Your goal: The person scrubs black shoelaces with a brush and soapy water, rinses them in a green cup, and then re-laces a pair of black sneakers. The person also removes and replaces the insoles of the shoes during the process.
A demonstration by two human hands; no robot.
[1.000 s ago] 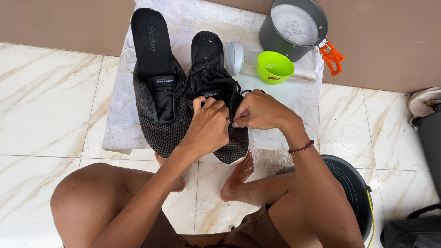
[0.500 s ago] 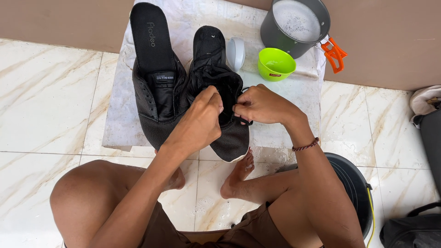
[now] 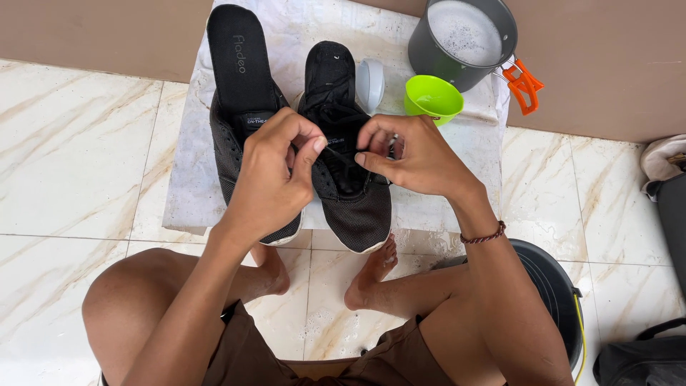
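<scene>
Head view showed two black mesh shoes side by side on a white marble slab (image 3: 186, 193) in the upper middle of the frame, the left shoe (image 3: 232, 154) with its insole (image 3: 239, 61) standing out, the right shoe (image 3: 354, 193) open at the tongue. The left hand (image 3: 275, 171) and right hand (image 3: 411, 154) each pinched one thin black lace (image 3: 339, 156) stretched between them above the right shoe. One green cup (image 3: 432, 96) and one grey pot (image 3: 464, 39) of foam stood at upper right; a dark bucket (image 3: 554, 286) was cut off by an arm.
</scene>
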